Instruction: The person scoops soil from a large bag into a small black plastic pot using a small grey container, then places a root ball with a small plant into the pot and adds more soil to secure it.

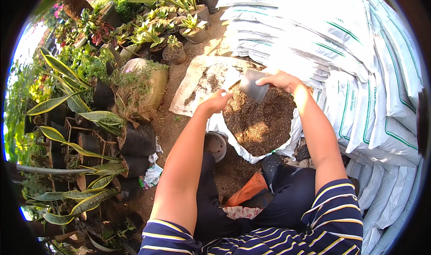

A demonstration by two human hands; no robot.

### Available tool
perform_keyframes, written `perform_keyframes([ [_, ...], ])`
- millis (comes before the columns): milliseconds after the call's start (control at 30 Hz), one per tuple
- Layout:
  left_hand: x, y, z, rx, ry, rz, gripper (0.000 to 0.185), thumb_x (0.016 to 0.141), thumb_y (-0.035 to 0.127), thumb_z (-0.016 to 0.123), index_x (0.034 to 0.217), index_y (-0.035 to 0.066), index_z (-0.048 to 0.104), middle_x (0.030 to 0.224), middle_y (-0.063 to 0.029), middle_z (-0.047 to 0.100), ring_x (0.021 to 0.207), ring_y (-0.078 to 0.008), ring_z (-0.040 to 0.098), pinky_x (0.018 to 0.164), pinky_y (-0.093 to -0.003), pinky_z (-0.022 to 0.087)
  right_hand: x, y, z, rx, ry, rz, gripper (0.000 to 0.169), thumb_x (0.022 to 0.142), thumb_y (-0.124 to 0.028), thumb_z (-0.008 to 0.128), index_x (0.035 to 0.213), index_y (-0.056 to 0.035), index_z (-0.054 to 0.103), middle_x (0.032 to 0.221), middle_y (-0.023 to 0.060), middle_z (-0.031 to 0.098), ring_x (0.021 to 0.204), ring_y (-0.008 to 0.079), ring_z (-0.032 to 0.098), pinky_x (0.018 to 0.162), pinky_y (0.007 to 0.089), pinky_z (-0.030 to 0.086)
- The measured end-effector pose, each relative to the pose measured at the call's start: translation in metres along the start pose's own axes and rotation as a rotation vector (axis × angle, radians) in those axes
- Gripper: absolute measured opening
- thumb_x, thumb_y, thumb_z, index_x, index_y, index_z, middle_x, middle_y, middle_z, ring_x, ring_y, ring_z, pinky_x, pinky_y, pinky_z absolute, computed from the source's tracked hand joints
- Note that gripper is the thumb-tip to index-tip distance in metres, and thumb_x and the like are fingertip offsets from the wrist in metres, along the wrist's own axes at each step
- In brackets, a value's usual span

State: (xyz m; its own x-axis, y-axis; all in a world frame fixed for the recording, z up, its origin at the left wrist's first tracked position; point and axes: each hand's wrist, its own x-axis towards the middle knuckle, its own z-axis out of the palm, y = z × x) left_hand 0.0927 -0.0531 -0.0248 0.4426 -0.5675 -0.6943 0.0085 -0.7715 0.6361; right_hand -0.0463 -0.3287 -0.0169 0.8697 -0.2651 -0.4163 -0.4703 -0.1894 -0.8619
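My right hand (284,81) grips a dark grey plastic plant pot (253,86), tilted above an opened white sack (243,153). Loose brown planting medium (262,130), like husks mixed with soil, fills the sack, and its rim is folded outward. Over the sack's left edge is my left hand (217,101), fingers curled; whether it pinches the rim or anything else cannot be made out. A second plastic pot (215,146) with drainage holes showing rests on the ground by the sack's lower left side.
White printed sacks (326,29) are stacked high along the right. Potted snake plants (67,137) crowd the left side, and small potted plants (193,27) stand farther back. A soiled flattened sack (198,81) lies beyond my left hand. An orange object (247,189) is between my legs.
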Motion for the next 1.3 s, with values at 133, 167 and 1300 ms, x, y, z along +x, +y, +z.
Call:
perform_keyframes([
  [133,0.026,-0.022,0.016,-0.551,-0.155,0.023,0.059,0.116,0.038,0.042,0.164,0.007,0.031,0.149,-0.0212,0.055,0.117,-0.0311,0.069,0.104,-0.0417,0.057,-0.011,0.034,0.044,0.473,-0.178,0.122,0.075,0.092,-0.048,0.082,0.148,-0.0064,0.053,0.145,0.0136,0.058,0.137,0.0247,0.053,0.120,0.0460,0.039],
  [167,0.040,-0.021,0.022,-0.603,-0.162,0.030,0.056,0.116,0.036,0.043,0.162,0.005,0.034,0.146,-0.0204,0.057,0.116,-0.0311,0.070,0.102,-0.0402,0.059,-0.007,0.048,0.051,0.436,-0.169,0.171,0.079,0.091,-0.049,0.082,0.150,-0.0060,0.050,0.147,0.0139,0.056,0.139,0.0250,0.053,0.120,0.0463,0.040],
  [1300,0.049,-0.090,0.014,0.539,0.027,0.232,0.042,0.098,0.024,0.070,0.140,0.018,0.067,0.133,-0.0177,0.070,0.126,-0.0345,0.066,0.107,-0.0458,0.054,0.025,0.091,0.043,-0.083,0.549,-0.280,0.089,0.078,-0.039,0.092,0.141,0.0036,0.047,0.132,0.0219,0.066,0.119,0.0297,0.066,0.105,0.0406,0.050],
])
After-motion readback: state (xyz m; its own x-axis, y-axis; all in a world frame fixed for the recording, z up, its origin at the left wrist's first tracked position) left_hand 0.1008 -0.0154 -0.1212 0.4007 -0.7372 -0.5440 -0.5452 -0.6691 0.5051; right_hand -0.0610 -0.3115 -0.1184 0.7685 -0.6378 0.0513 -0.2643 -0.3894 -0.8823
